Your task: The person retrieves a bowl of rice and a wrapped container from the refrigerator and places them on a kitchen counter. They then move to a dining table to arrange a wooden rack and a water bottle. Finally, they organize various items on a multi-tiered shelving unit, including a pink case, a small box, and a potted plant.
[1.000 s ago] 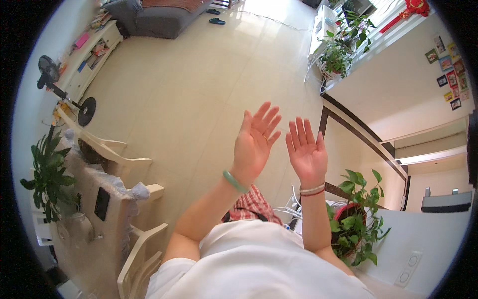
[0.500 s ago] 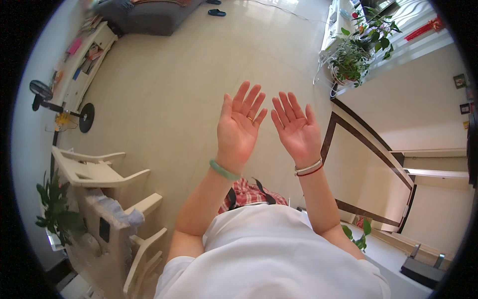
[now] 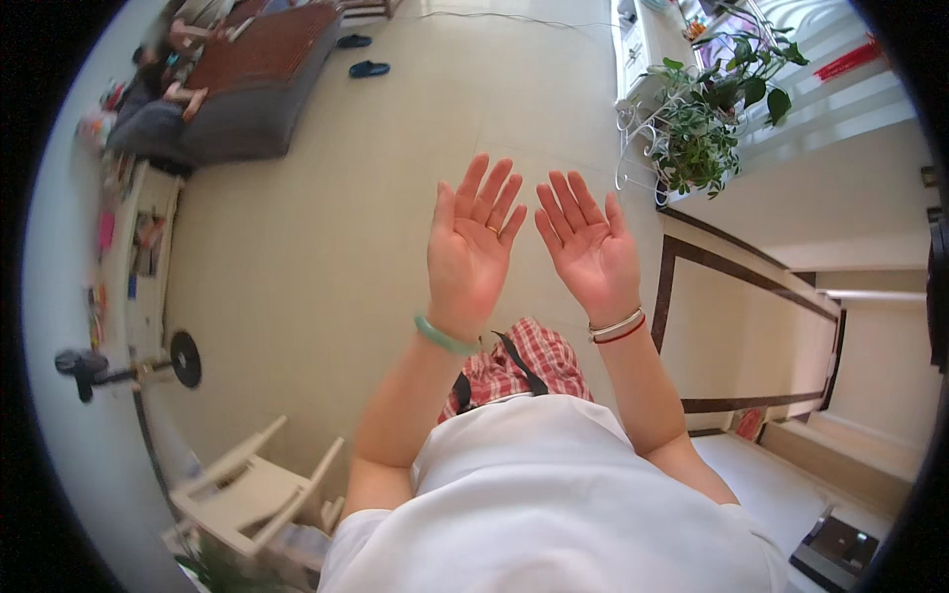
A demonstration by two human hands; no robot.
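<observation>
Both palms face up in front of my chest, side by side with a small gap between them. My left hand (image 3: 473,242) is open and holds nothing; a gold ring (image 3: 492,229) sits on one finger and a green bangle (image 3: 443,337) rings the wrist. My right hand (image 3: 591,242) is likewise open with nothing in it. A silver bangle (image 3: 617,322) and a thin red cord (image 3: 623,333) circle that wrist. Below the hands, red checked cloth (image 3: 539,361) with black straps shows past my white shirt (image 3: 554,474).
A person (image 3: 158,79) is by the grey sofa (image 3: 247,124) at far left, near blue slippers (image 3: 370,69). Left stand a white shelf (image 3: 148,257), a black fan (image 3: 185,359) and a cream chair (image 3: 247,504). Potted plants (image 3: 697,148) fill a white stand at far right.
The room has shifted in view: more of the sofa and a person now show at far left, and the fan and chair sit lower. My hands keep nearly the same open pose.
</observation>
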